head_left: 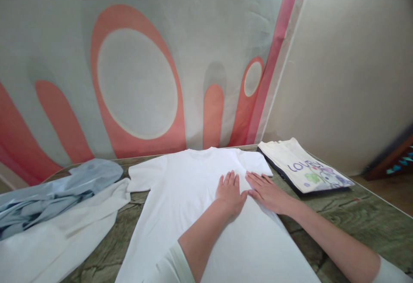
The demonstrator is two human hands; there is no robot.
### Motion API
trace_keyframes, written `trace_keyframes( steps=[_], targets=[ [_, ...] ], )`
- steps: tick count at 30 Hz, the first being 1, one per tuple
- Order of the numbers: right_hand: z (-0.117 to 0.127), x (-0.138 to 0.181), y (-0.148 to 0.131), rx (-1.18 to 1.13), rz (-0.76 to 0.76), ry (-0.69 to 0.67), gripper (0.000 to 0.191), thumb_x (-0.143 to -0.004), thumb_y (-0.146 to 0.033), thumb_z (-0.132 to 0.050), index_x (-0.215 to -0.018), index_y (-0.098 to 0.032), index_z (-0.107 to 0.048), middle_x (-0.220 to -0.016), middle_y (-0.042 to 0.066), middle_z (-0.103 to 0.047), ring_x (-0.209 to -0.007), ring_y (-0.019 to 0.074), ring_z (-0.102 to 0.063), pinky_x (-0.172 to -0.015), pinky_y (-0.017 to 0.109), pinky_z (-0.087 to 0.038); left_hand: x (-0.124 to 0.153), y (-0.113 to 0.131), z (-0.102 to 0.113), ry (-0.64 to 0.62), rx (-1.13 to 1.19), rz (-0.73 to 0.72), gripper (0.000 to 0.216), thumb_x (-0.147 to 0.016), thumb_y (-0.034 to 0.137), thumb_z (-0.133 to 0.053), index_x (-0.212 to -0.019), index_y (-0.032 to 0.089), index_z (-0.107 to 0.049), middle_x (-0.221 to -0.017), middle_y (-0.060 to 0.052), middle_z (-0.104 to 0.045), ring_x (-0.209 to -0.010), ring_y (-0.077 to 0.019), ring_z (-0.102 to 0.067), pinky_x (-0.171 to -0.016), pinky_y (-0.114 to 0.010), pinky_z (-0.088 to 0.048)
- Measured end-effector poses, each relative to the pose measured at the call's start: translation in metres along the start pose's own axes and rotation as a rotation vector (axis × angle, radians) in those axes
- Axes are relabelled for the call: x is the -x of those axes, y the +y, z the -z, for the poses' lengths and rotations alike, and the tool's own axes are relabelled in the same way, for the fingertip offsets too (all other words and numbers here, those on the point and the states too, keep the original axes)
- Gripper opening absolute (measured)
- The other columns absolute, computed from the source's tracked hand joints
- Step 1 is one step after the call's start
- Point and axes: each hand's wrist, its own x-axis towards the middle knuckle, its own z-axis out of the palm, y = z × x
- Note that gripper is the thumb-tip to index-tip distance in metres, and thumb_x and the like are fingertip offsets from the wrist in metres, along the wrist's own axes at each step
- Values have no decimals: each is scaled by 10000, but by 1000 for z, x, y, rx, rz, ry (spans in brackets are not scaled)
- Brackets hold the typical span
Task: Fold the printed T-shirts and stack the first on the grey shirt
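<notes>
T-shirt: white tee (180, 205) is lying spread flat on green marbled table (355, 214), collar twd the wall, prob. so it's lying smooth.
L hand: left hand (229, 193) is pressing palm-down on tee's upper right part, fingers open & flat, gripping nothing.
R hand: right hand (266, 192) is resting flat beside it, thumbs touching, near tee's right sleeve.
Left of tee: light-blue garment (61, 190) is lying bunched over white cloth (54, 240).
Right of tee: printed tote bag (303, 169) is lying flat.
</notes>
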Motion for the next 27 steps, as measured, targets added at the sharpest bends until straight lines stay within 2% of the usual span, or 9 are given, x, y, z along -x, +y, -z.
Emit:
trace_keyframes(
  steps=[5,11,15,22,24,27],
  targets=[
    [-2,0,0,15,-21,-31,631,-909,-558,-157,-1428,-205,-216,-1479,44,-217,-1359,221,-164,-1096,477,-139,-3,-17,3,-21,-2,18,663,-901,542,-104,-1423,152,-231,-1496,-72,-141,-1371,-236,-103,-1098,-473,-106],
    [1,1,1,15,-24,-37,638,-901,-570,-158,-1430,-217,-207,-1483,27,-197,-1358,231,-164,-1099,480,-121,4,-60,10,-23,-58,98,645,-912,526,-121,-1423,145,-221,-1497,-75,-124,-1371,-232,-108,-1093,-459,-127],
    [-1,1,2,12,-22,-37,636,-902,-565,-155,-1433,-217,-194,-1484,26,-194,-1358,227,-167,-1100,475,-125,27,-103,14,5,-121,131,645,-914,537,-120,-1422,152,-224,-1492,-77,-148,-1367,-227,-136,-1087,-440,-142],
    [-8,0,7,10,-22,-30,646,-894,-576,-168,-1428,-216,-218,-1483,31,-203,-1357,237,-169,-1099,481,-122,84,-188,23,66,-256,251,628,-924,508,-170,-1406,115,-253,-1475,-112,-201,-1355,-234,-185,-1076,-401,-169],
    [-10,0,8,4,-21,-25,640,-895,-570,-176,-1427,-217,-222,-1482,29,-207,-1356,236,-172,-1099,481,-124,96,-200,25,91,-288,262,614,-929,486,-173,-1393,96,-276,-1464,-123,-234,-1350,-230,-201,-1077,-390,-168],
    [-10,0,7,-1,-20,-14,626,-896,-554,-207,-1421,-217,-248,-1476,32,-232,-1355,238,-177,-1100,482,-118,105,-203,31,125,-309,262,592,-934,456,-175,-1376,84,-304,-1448,-129,-275,-1342,-229,-223,-1081,-398,-159]
  ],
)
